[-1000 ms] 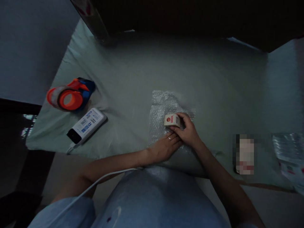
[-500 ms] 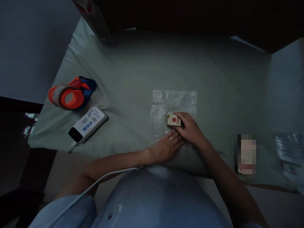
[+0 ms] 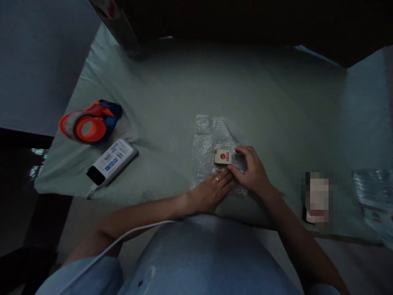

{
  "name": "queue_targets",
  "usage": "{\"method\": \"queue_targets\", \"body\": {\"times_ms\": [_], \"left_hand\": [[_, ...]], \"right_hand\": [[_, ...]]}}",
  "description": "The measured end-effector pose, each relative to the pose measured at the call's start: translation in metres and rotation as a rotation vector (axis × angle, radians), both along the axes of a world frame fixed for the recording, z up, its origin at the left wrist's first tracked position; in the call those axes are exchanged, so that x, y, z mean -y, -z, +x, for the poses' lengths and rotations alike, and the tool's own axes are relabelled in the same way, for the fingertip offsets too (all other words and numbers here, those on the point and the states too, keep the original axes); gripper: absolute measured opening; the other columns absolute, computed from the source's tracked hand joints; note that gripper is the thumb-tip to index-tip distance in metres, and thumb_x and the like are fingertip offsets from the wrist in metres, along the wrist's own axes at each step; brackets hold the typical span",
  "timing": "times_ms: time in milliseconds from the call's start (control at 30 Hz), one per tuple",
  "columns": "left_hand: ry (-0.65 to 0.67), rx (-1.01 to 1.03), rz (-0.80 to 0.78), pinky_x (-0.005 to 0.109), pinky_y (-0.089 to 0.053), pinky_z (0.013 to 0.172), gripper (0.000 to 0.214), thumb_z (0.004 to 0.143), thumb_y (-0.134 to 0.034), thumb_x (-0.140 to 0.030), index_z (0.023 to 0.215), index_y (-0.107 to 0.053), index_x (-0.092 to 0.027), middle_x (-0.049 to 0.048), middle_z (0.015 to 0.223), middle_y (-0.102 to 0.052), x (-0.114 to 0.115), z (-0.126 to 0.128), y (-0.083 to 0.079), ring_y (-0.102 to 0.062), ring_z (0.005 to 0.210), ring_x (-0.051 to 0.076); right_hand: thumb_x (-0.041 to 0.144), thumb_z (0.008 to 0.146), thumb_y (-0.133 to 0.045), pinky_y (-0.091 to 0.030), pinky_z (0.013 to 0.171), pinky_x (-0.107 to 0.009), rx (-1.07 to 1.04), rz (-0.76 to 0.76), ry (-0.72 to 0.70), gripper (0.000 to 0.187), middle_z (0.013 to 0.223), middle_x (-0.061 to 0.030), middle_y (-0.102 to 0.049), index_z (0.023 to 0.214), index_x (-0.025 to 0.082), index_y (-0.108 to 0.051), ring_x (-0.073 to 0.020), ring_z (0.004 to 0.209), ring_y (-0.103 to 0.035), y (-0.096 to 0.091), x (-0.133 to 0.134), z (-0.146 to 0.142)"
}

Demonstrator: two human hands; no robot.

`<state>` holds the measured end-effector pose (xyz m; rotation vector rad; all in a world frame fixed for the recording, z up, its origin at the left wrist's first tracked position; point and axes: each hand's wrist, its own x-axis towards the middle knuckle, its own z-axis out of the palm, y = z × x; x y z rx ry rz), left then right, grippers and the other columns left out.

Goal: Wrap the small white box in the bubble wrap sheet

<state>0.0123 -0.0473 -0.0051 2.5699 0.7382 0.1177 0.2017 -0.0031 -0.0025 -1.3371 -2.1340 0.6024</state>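
The small box sits mid-frame on bubble wrap. The right hand has fingers parted beside it, seemingly gripping nothing; the left hand lies flat, fingers extended. I'd press the wrap smooth.

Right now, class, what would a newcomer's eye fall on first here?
The orange tape dispenser stands out at the left of the green cloth. Near the middle, a small red-printed box lies on bubble wrap, the left hand below and the right hand open beside it.
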Motion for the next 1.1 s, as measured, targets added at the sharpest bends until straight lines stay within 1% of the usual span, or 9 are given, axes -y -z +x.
{"method": "queue_targets", "body": {"times_ms": [100, 167, 267, 400, 600, 733, 833, 967, 1100], "left_hand": [[-0.094, -0.101, 0.03, 0.039, -0.032, 0.109, 0.047, 0.09, -0.039, -0.011, 0.137, -0.036, -0.008, 0.0172, 0.141, -0.042, 0.0, -0.017, -0.006, -0.037, 0.133, 0.028], [-0.156, -0.128, 0.028, 0.039, -0.037, 0.105, 0.04, 0.092, -0.037, -0.01, 0.132, -0.042, -0.009, 0.016, 0.133, -0.05, -0.002, -0.029, -0.01, -0.044, 0.126, 0.026], [-0.173, -0.124, -0.004, 0.037, -0.046, 0.093, 0.027, 0.092, -0.043, -0.014, 0.116, -0.054, -0.01, 0.0128, 0.117, -0.058, -0.008, -0.04, -0.014, -0.053, 0.11, 0.024], [-0.206, -0.073, -0.042, 0.034, -0.05, 0.082, 0.013, 0.088, -0.051, -0.017, 0.096, -0.06, -0.012, 0.01, 0.104, -0.06, -0.013, -0.043, -0.016, -0.055, 0.098, 0.023], [-0.355, 0.164, -0.133, 0.032, -0.051, 0.083, 0.016, 0.091, -0.047, -0.024, 0.093, -0.059, -0.014, 0.0104, 0.102, -0.059, -0.023, -0.047, -0.02, -0.057, 0.094, 0.019], [-0.467, 0.341, -0.177, 0.035, -0.047, 0.094, 0.013, 0.088, -0.052, -0.024, 0.093, -0.059, -0.015, 0.0125, 0.116, -0.056, -0.044, -0.046, -0.022, -0.055, 0.109, 0.02], [-0.555, 0.467, -0.339, 0.035, -0.045, 0.096, 0.009, 0.084, -0.055, -0.024, 0.083, -0.059, -0.016, 0.0115, 0.116, -0.06, -0.061, -0.042, -0.021, -0.057, 0.111, 0.02], [-0.65, 0.525, -0.71, 0.033, -0.043, 0.094, 0.013, 0.08, -0.057, -0.026, 0.073, -0.056, -0.015, 0.0108, 0.113, -0.065, -0.081, -0.038, -0.017, -0.061, 0.105, 0.019], [-0.669, 0.524, -1.012, 0.029, -0.047, 0.078, 0.023, 0.074, -0.061, -0.034, 0.066, -0.053, -0.015, 0.0107, 0.103, -0.068, -0.101, -0.038, -0.011, -0.064, 0.088, 0.017]], "right_hand": [[0.033, 0.084, -0.06, -0.049, 0.087, -0.043, 0.061, -0.024, -0.127, 0.026, 0.1, -0.0108, -0.061, 0.104, 0.019, -0.055, -0.0251, 0.099, -0.058, -0.009, 0.021, 0.018], [0.044, 0.08, -0.064, -0.048, 0.089, -0.046, 0.152, -0.042, -0.241, 0.039, 0.105, -0.0132, -0.062, 0.106, 0.017, -0.056, -0.0277, 0.101, -0.057, -0.014, 0.034, 0.024], [0.046, 0.076, -0.067, -0.043, 0.095, -0.051, 0.268, 0.029, -0.254, 0.051, 0.118, -0.0188, -0.058, 0.113, 0.012, -0.057, -0.0327, 0.111, -0.053, -0.016, 0.045, 0.019], [0.022, 0.087, -0.056, -0.046, 0.091, -0.044, 0.301, 0.062, -0.262, 0.011, 0.101, -0.0125, -0.066, 0.09, 0.015, -0.064, -0.0255, 0.1, -0.059, -0.011, 0.045, 0.01], [0.02, 0.09, -0.049, -0.05, 0.077, -0.031, 0.01, -0.135, -0.096, 0.01, 0.089, -0.0051, -0.069, 0.09, 0.019, -0.059, -0.0172, 0.083, -0.064, -0.012, 0.028, 0.023], [0.025, 0.088, -0.053, -0.049, 0.074, -0.029, -0.133, -0.205, 0.019, 0.008, 0.086, -0.003, -0.068, 0.09, 0.02, -0.06, -0.017, 0.081, -0.064, -0.01, 0.004, 0.024], [0.028, 0.088, -0.054, -0.048, 0.078, -0.03, -0.274, -0.264, 0.062, 0.01, 0.091, -0.0033, -0.067, 0.086, 0.021, -0.06, -0.0172, 0.087, -0.063, -0.004, -0.011, 0.021], [0.033, 0.087, -0.055, -0.047, 0.075, -0.03, -0.315, -0.349, 0.165, 0.016, 0.086, -0.0022, -0.067, 0.082, 0.02, -0.062, -0.0169, 0.083, -0.062, 0.006, -0.019, 0.019], [0.037, 0.084, -0.056, -0.045, 0.065, -0.028, -0.258, -0.392, 0.274, 0.02, 0.074, -0.0001, -0.065, 0.078, 0.02, -0.064, -0.0157, 0.07, -0.059, 0.015, -0.022, 0.018]]}}
